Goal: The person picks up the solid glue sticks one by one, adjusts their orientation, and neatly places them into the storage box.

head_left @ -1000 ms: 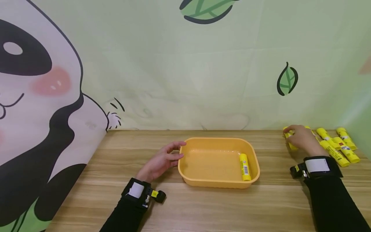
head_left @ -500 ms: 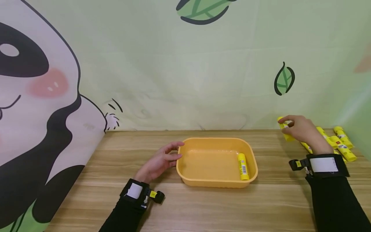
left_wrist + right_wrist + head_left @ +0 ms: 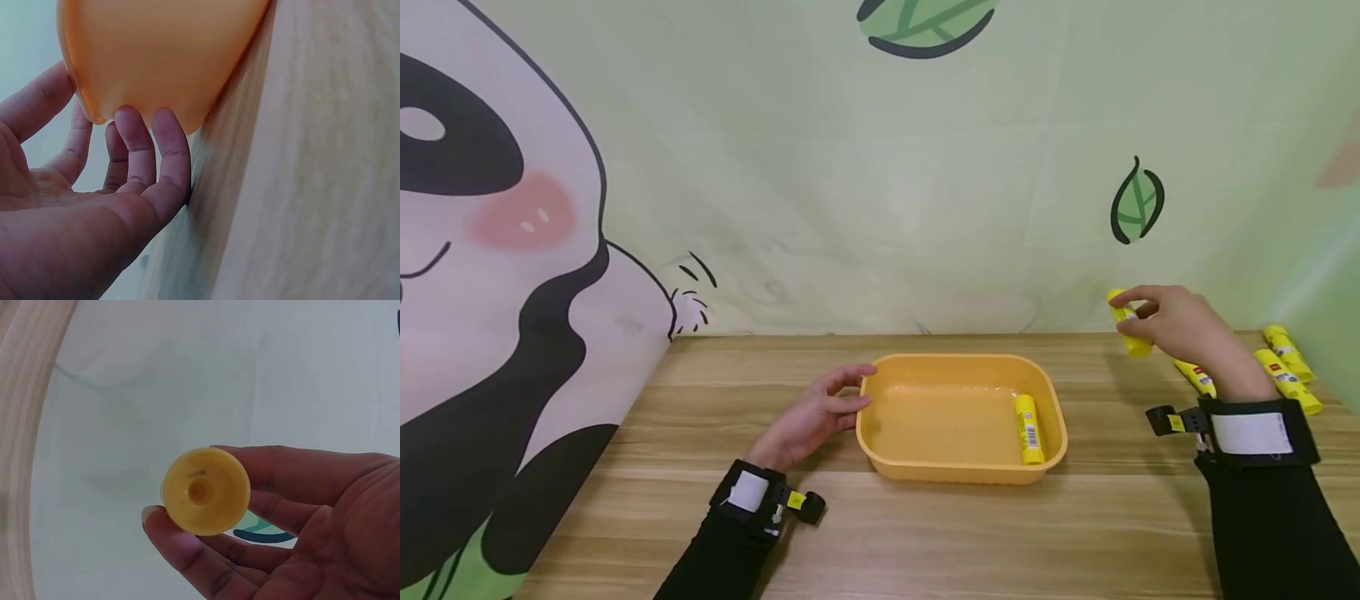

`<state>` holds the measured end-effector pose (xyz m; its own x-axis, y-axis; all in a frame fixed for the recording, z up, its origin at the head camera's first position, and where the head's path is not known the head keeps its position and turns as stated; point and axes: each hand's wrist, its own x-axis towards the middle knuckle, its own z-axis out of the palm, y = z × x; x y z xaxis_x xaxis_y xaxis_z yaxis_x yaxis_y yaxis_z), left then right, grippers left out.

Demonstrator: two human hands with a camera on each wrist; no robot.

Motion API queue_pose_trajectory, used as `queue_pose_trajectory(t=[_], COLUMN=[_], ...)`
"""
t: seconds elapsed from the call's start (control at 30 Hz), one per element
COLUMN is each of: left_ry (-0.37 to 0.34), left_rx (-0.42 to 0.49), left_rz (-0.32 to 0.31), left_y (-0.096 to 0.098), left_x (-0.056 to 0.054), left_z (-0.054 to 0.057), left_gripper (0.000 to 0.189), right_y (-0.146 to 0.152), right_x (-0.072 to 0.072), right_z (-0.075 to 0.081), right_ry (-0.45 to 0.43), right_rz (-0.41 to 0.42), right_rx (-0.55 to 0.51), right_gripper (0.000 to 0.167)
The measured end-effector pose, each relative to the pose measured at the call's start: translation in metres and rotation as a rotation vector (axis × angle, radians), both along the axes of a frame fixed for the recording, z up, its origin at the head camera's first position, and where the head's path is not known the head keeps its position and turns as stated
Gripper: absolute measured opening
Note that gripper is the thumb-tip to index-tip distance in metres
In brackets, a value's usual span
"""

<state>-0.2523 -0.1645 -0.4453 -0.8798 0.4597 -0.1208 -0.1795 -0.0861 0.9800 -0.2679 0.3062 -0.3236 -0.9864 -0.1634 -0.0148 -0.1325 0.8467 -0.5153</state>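
My right hand [image 3: 1191,329] holds a yellow glue stick [image 3: 1138,345] above the back of the table, pinched between thumb and fingers. In the right wrist view the glue stick's round end [image 3: 212,506] faces the camera. My left hand [image 3: 808,421] touches the left end of an orange-yellow plastic tray [image 3: 958,473], its fingertips at the rim. Bent fingers [image 3: 137,140] rest against the tray's outer wall in the left wrist view. Inside the tray, at its right end, lies another glue stick [image 3: 1030,429].
More glue sticks [image 3: 1288,383] lie at the table's right end, some hidden behind my right hand and wrist. A printed cloth backdrop [image 3: 850,208] rises along the back edge of the wooden table [image 3: 940,533].
My right hand has lifted the glue stick off the table from the group, moving it up and slightly left. The left hand stays at the tray.
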Motion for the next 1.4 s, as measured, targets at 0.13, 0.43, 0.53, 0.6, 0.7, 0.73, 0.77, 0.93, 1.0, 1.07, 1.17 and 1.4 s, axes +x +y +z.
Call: queue_pose_trajectory(t=[0.13,0.43,0.53,0.6,0.7,0.73,0.77,0.93,1.0,1.07,1.17,1.4], left_ry=[0.000,-0.002,-0.004,-0.004,-0.007,-0.007,-0.007,-0.003,-0.004,-0.006,-0.013,-0.024], left_rx=[-0.001,0.000,-0.002,-0.003,-0.002,-0.002,0.000,0.004,0.004,0.006,0.010,0.010], left_rz=[-0.002,0.002,0.003,0.005,0.007,0.007,0.007,0.002,0.000,-0.003,-0.008,0.001], left_y=[0.000,0.000,0.000,0.000,0.000,0.000,0.000,0.000,0.000,0.000,-0.001,-0.001], left_x=[0.000,-0.001,0.000,0.000,0.000,0.000,0.000,-0.001,-0.001,-0.001,-0.001,-0.002], left_z=[0.001,0.000,0.000,0.000,0.000,0.000,0.000,0.000,0.000,0.000,-0.001,0.000], left_gripper=[0.048,0.048,0.048,0.049,0.049,0.049,0.048,0.048,0.048,0.049,0.050,0.049], right_y=[-0.003,-0.010,-0.012,-0.013,-0.015,-0.016,-0.016,-0.017,-0.017,-0.017,-0.018,-0.022], right_x=[0.002,0.006,0.007,0.007,0.008,0.008,0.008,0.009,0.009,0.009,0.009,0.010], right_z=[0.003,0.007,0.008,0.008,0.008,0.008,0.008,0.009,0.009,0.009,0.010,0.012], right_ry=[0.000,-0.001,0.004,0.010,0.019,0.023,0.025,0.037,0.039,0.038,0.032,0.026], right_rz=[0.004,0.019,0.027,0.037,0.049,0.052,0.054,0.061,0.064,0.067,0.071,0.068], right_rx=[0.000,-0.017,-0.024,-0.032,-0.044,-0.046,-0.048,-0.043,-0.043,-0.044,-0.049,-0.045], right_gripper=[0.043,0.043,0.043,0.043,0.042,0.042,0.042,0.041,0.041,0.041,0.042,0.042])
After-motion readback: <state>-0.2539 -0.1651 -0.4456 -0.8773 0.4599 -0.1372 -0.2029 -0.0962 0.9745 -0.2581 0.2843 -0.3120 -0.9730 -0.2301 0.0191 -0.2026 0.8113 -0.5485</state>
